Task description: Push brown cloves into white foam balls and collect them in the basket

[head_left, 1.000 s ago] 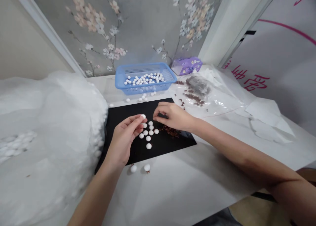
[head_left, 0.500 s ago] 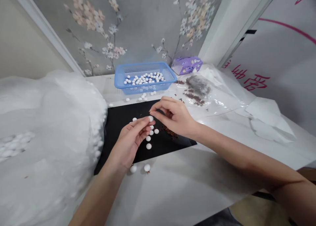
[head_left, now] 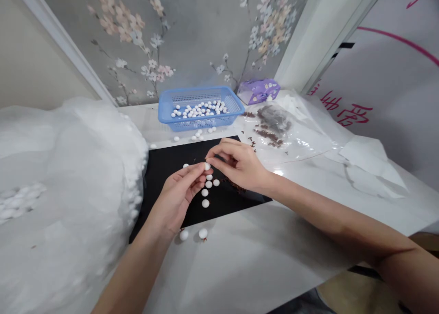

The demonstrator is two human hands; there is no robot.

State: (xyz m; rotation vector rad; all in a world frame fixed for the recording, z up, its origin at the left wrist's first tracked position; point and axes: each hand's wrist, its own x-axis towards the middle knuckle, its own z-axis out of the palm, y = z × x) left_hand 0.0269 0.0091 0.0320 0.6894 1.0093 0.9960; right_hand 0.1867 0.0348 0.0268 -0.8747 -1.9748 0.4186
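Between the thumb and fingers of my left hand [head_left: 183, 188] is a small white ball [head_left: 207, 166]. My right hand [head_left: 238, 162] pinches a tiny brown piece [head_left: 206, 159] against the top of that ball; its exact shape is too small to make out. Both hands are over a black sheet [head_left: 164, 167]. Below the fingers, several loose white balls [head_left: 205, 203] lie on the sheet. A pile of small reddish-brown pieces [head_left: 236, 186] is partly hidden under my right hand. Near the sheet's front edge sits a white ball with brown prongs [head_left: 203, 234], another beside it.
A blue basket [head_left: 164, 115] with several white balls stands at the back, a purple tissue pack [head_left: 259, 91] to its right. A clear bag [head_left: 295, 142] of brown pieces lies at right. The big white bag [head_left: 75, 167] of balls fills the left side.
My right hand has come slightly down and left, bringing its fingertips closer to the top of the ball. My left hand still holds the ball in nearly the same place.
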